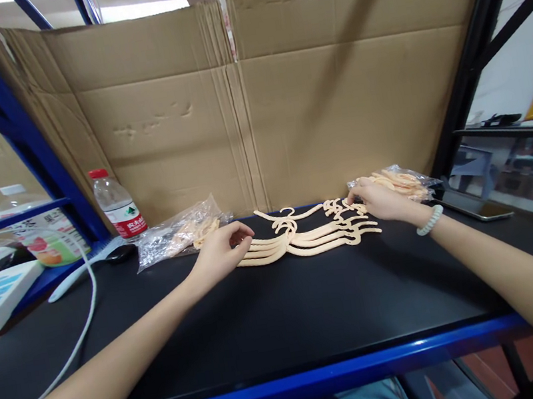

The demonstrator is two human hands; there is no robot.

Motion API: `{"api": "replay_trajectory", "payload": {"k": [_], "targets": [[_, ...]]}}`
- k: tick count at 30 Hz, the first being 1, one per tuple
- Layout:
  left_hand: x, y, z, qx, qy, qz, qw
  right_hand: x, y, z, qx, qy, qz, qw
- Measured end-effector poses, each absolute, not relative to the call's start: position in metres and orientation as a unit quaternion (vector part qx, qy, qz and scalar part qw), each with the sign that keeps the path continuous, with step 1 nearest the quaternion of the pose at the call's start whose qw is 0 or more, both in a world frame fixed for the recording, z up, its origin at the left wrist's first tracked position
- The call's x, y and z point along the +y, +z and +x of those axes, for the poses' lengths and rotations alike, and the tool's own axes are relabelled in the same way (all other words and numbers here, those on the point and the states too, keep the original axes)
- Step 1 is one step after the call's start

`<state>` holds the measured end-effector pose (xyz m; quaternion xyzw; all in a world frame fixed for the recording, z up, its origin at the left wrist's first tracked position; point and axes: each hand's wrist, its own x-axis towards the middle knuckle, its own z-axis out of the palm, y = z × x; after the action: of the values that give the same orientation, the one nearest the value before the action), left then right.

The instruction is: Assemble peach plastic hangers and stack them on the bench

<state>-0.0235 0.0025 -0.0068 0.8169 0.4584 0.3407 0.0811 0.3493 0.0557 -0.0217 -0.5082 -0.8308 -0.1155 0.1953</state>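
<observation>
Several beige clothes hangers [265, 251] lie overlapped on the black tabletop, their hooks gathered in the middle. Behind them lies another hanger [306, 213]. My left hand [221, 250] hovers at the left ends of the row, fingers curled with a gap between thumb and fingertips, and hides those ends. Small beige pieces [333, 206] are grouped at the right of the hangers. At these pieces, the fingers of my right hand [381, 200] are closed together; what is between them is hidden. A pale beaded bracelet [429, 219] circles my right wrist.
Clear plastic bags with beige pieces lie left [176, 237] and right [402, 181]. A red-capped water bottle [118, 206], a larger bottle [46, 228] and a white cable [91, 301] are left. Cardboard [355, 91] stands behind. A flat dark device [480, 209] lies right.
</observation>
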Motion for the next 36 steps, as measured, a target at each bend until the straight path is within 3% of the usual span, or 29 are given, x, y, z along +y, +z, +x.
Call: {"api": "replay_trajectory", "payload": {"k": [19,36], "targets": [[0.006,-0.010,-0.026,0.462,0.334,0.818,0.078,0.069,-0.023,0.363,-0.818,-0.130,-0.523,0.200],[0.037,-0.006,-0.033,0.482,0.263,0.836,0.015,0.104,-0.023,0.344,-0.849,-0.083,-0.510,0.112]]}}
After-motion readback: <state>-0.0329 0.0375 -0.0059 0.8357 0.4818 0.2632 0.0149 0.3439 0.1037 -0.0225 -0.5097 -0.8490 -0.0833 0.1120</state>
